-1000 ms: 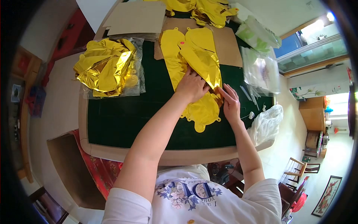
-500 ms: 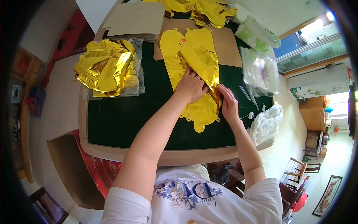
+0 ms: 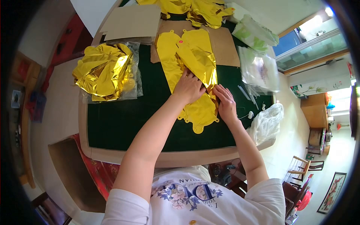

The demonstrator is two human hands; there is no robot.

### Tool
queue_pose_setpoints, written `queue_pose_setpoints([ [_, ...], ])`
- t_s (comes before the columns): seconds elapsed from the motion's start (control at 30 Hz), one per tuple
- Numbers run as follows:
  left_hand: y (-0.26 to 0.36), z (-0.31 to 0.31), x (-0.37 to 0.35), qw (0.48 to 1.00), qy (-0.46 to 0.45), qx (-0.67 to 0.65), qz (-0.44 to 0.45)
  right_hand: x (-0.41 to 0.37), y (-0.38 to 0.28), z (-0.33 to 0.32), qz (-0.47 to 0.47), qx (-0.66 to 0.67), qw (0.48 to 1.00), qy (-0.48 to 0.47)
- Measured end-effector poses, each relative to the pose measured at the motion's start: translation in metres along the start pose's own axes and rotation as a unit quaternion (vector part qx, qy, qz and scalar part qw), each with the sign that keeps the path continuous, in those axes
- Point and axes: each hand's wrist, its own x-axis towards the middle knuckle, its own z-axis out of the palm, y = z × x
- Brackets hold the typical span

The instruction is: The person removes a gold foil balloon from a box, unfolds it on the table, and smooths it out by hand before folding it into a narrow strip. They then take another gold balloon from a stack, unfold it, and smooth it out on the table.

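A flat, uninflated gold foil balloon [image 3: 197,54] lies lengthwise before me, its upper part folded over and a small red dot near the top. My left hand [image 3: 187,88] rests on its middle, palm down, thumb apart from the fingers. The tips of those fingers are at the edge of the fold and partly hidden. Along the balloon's right edge, my right hand [image 3: 226,104] lies with fingers stretched out, touching the foil. Below my hands the balloon's rounded end with small tabs shows.
More gold foil balloons [image 3: 103,71] are heaped on a clear plastic bag at left. Others [image 3: 206,13] lie at the far edge. Cardboard sheets [image 3: 131,22], plastic bags [image 3: 258,69], thin straws [image 3: 247,93] and a crumpled white bag [image 3: 267,123] surround the dark green tabletop [image 3: 116,127].
The view has shifted slightly, so things on the table sit a little further left. My right hand's fingers have moved slightly inward against the balloon's edge. My left hand stays on the fold.
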Motion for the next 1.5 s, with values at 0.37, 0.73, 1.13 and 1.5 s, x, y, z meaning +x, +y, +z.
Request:
queue_pose_setpoints([
  [0.37,-0.007,-0.054,-0.002,0.94,0.202,-0.213,-0.174,0.0,-0.001,0.0,-0.001,-0.004,1.0,0.004],
  [0.73,0.025,0.016,-0.002,0.999,0.049,-0.006,0.005,0.0,0.0,0.002,0.002,0.008,1.0,0.011],
  [1.13,0.026,0.013,-0.003,0.999,0.034,0.008,0.0,0.081,0.028,0.018,0.008,-0.057,0.998,0.014],
  [1.5,0.025,0.015,-0.004,0.999,0.036,0.019,0.006,0.107,0.047,0.029,0.063,-0.07,0.995,0.033],
])
